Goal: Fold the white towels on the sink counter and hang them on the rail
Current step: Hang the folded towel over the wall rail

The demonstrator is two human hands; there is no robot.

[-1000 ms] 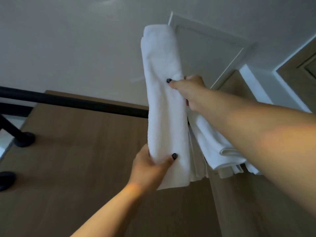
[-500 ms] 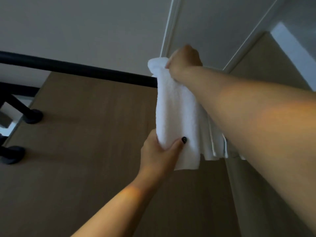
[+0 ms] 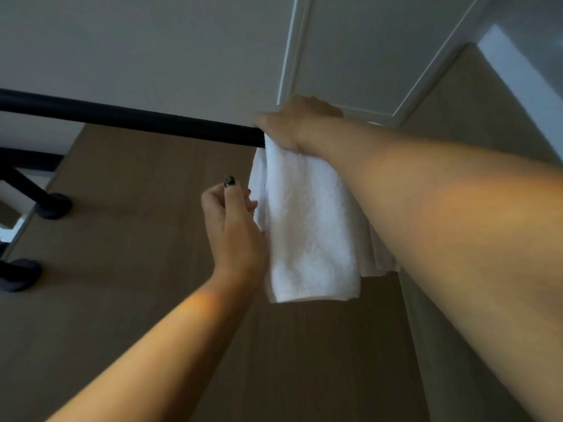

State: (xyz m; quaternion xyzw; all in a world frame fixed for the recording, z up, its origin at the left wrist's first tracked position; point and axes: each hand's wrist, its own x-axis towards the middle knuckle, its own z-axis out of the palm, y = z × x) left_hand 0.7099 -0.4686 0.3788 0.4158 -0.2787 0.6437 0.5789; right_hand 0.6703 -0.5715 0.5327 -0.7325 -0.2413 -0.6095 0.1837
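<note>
My left hand (image 3: 233, 220) has let go of the towel's lower edge since a moment ago and now sits just beside its left side, fingers loosely curled and holding nothing, fingertips at most brushing the cloth. My right hand (image 3: 297, 123) has come down from lifting the fold and now lies over the top of the folded white towel (image 3: 307, 226) where it drapes across the black rail (image 3: 131, 120); my fingers bend over the far side, so I cannot tell whether they grip or only press. The towel hangs down the near side of the rail, bottom edge free. Behind it, further white folds (image 3: 380, 254) hang under my right forearm. The rail's black brackets (image 3: 53, 205) meet the wood-panel wall (image 3: 122, 269) at left.
</note>
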